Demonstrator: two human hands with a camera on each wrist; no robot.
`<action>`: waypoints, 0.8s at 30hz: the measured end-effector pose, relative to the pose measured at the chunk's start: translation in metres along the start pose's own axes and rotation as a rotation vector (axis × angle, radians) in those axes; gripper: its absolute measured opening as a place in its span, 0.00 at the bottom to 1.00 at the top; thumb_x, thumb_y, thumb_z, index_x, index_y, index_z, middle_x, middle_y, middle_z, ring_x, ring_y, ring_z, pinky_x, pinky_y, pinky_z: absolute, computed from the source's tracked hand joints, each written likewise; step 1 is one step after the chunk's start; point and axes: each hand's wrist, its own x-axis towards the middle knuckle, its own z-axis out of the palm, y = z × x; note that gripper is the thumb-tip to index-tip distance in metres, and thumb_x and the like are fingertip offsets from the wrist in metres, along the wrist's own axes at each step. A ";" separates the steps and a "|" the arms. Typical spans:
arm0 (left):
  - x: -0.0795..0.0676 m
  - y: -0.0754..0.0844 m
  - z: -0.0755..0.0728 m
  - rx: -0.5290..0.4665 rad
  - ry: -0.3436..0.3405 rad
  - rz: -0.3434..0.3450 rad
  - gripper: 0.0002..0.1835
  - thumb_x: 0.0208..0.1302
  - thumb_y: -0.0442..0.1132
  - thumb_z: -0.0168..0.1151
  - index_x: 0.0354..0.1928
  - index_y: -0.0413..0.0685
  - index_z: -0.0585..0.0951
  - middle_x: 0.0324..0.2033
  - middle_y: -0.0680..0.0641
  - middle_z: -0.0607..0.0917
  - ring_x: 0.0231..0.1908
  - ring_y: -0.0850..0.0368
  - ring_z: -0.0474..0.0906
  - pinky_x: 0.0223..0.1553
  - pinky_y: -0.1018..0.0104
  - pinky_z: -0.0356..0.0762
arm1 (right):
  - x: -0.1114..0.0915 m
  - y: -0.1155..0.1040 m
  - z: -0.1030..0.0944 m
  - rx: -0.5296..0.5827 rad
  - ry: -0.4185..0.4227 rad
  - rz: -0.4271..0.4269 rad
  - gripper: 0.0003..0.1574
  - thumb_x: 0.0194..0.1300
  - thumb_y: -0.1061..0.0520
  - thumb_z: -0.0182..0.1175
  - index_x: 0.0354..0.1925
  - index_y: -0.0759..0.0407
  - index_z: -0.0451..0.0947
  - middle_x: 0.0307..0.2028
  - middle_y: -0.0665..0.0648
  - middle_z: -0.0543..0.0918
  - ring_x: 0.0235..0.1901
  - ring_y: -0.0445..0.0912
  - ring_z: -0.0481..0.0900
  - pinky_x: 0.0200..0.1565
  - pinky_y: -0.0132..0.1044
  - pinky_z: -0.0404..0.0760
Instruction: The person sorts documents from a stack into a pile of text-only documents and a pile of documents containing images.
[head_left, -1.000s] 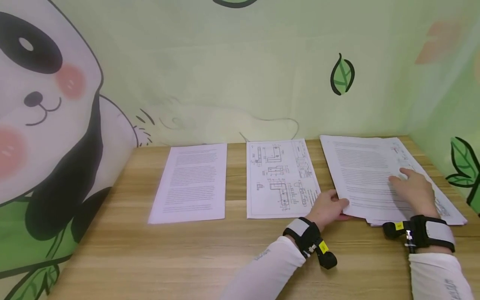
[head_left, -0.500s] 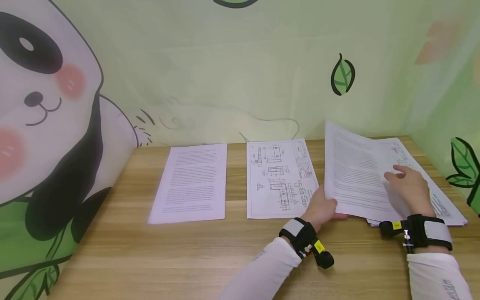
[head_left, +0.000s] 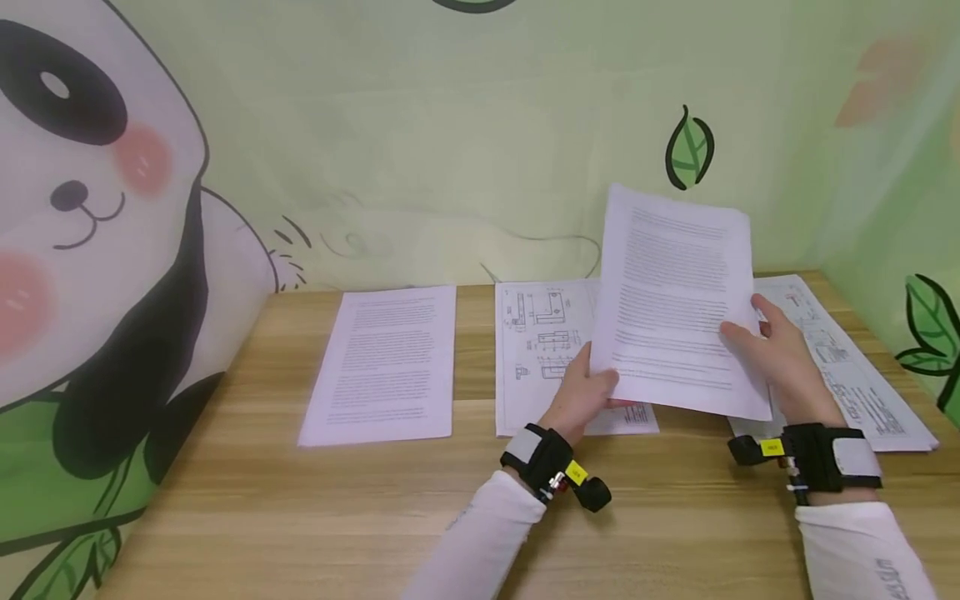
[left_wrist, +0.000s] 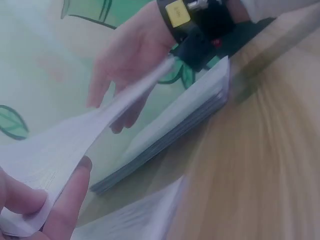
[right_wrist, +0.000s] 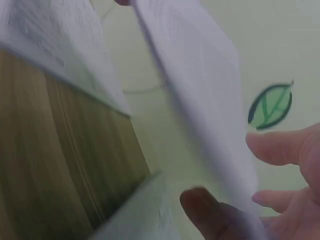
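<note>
In the head view, a printed text sheet (head_left: 675, 292) is raised off the table and tilted. My left hand (head_left: 579, 398) pinches its lower left corner; in the left wrist view the thumb (left_wrist: 25, 199) lies on the printed face and fingers are underneath. My right hand (head_left: 780, 358) is at the sheet's right edge. In the right wrist view its thumb (right_wrist: 275, 147) stands off the paper, with fingers reaching round the other side. A technical drawing sheet (head_left: 525, 358) lies below and left, partly covered by the raised sheet.
A thick paper stack (head_left: 862, 383) with a drawing on top lies at the right of the wooden table (head_left: 300, 517). Another text sheet (head_left: 382, 367) lies at the left. A panda-printed backdrop (head_left: 420, 150) rises behind the table.
The left hand has lifted the text sheet off the right stack and moved left with it, uncovering the drawing beneath. The right hand has shifted left and slightly up along with the sheet.
</note>
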 end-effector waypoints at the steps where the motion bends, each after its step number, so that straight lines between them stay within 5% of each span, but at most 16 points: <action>1: -0.001 0.002 -0.005 0.006 -0.001 0.010 0.24 0.66 0.34 0.47 0.61 0.64 0.65 0.44 0.53 0.81 0.40 0.58 0.80 0.43 0.60 0.77 | -0.002 -0.003 0.004 0.000 -0.012 -0.026 0.58 0.61 0.32 0.48 0.72 0.47 0.25 0.70 0.73 0.49 0.57 0.64 0.63 0.48 0.52 0.70; 8: -0.015 0.010 -0.032 0.045 0.038 0.037 0.27 0.68 0.37 0.46 0.67 0.65 0.59 0.50 0.55 0.78 0.47 0.59 0.78 0.54 0.56 0.72 | -0.017 -0.024 0.025 0.082 -0.037 -0.186 0.51 0.62 0.39 0.55 0.73 0.43 0.38 0.58 0.59 0.68 0.43 0.43 0.78 0.36 0.32 0.79; 11: -0.020 0.010 -0.046 0.034 0.049 0.062 0.26 0.68 0.36 0.46 0.65 0.65 0.61 0.47 0.52 0.79 0.43 0.57 0.80 0.47 0.57 0.78 | -0.022 -0.031 0.029 0.133 -0.064 -0.197 0.48 0.63 0.43 0.56 0.73 0.43 0.41 0.56 0.58 0.71 0.38 0.34 0.79 0.35 0.30 0.81; 15: -0.027 0.015 -0.068 0.015 0.044 0.103 0.24 0.67 0.33 0.48 0.62 0.65 0.66 0.46 0.49 0.81 0.44 0.54 0.80 0.44 0.57 0.81 | -0.030 -0.041 0.041 0.174 -0.047 -0.195 0.45 0.67 0.46 0.51 0.73 0.38 0.37 0.56 0.63 0.73 0.39 0.34 0.81 0.36 0.27 0.81; 24: -0.047 0.038 -0.117 0.086 0.101 0.121 0.21 0.68 0.39 0.50 0.62 0.60 0.67 0.51 0.46 0.81 0.45 0.54 0.79 0.42 0.63 0.77 | -0.045 -0.063 0.086 0.301 -0.090 -0.265 0.33 0.71 0.51 0.46 0.71 0.49 0.49 0.61 0.61 0.72 0.51 0.45 0.79 0.39 0.24 0.81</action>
